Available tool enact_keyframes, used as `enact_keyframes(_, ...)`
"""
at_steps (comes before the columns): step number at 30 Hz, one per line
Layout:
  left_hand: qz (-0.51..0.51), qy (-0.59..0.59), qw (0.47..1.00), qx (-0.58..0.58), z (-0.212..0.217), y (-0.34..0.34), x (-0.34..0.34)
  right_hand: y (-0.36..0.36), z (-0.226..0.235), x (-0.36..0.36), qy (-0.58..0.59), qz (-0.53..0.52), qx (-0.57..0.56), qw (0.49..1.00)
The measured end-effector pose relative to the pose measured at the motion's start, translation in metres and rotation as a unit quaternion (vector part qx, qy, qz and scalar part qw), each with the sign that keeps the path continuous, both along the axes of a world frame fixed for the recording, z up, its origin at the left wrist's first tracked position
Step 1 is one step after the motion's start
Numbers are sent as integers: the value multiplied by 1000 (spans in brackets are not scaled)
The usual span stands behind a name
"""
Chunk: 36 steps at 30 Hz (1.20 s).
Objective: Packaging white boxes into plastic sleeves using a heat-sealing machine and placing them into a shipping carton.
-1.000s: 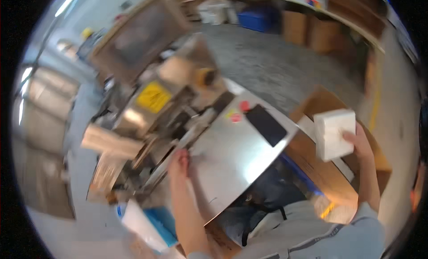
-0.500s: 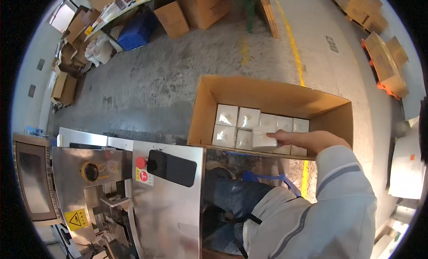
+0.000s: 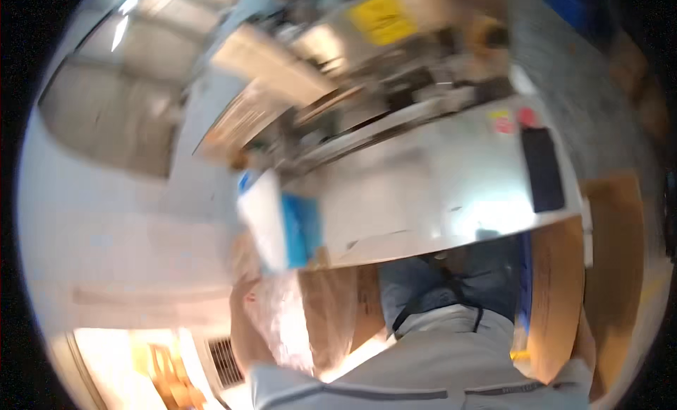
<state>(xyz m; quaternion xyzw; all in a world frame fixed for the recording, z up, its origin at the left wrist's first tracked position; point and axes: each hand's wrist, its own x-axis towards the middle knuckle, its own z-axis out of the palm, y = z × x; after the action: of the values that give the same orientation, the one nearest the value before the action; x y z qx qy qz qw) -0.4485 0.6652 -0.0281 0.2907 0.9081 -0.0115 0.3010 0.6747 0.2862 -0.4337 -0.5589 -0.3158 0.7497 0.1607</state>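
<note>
Motion smears the whole head view. My left arm reaches up at the lower left, and my left hand (image 3: 243,253) is beside a white and blue packet (image 3: 300,230) at the left end of the steel worktop (image 3: 395,198). Its fingers are too blurred to show whether they grip the packet. Below it hangs a clear plastic bag (image 3: 282,318) next to my forearm. On the right, my right forearm (image 3: 584,343) is down beside the open cardboard box (image 3: 613,262); the fingers of that hand cannot be made out. The white packs inside the box are hidden.
A black phone (image 3: 543,170) lies at the worktop's right end, near a red button (image 3: 527,117). Machine parts (image 3: 416,85) stand along the far side, with a stack of flat cartons or sheets (image 3: 243,121) to their left. A cardboard panel (image 3: 557,290) stands by my right leg.
My view has swung left, from the box to the steel worktop. My right hand has left the white pack it was touching. My left arm has come into view beside the white and blue packet.
</note>
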Motion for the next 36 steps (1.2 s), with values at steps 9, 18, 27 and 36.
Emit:
enact_keyframes(9,-23,-28,848,529,66,70,30,213,192,-73,-256,-92,125,954)
enact_keyframes(18,-101,109,845,514,74,100,96,289,369,-118,-317,-192,361,856)
enact_keyframes(27,-171,9,735,656,156,70,197,333,484,-243,-282,-180,485,808)
enact_keyframes(36,-463,-213,717,475,157,-13,414,394,546,-464,-163,-29,700,694)
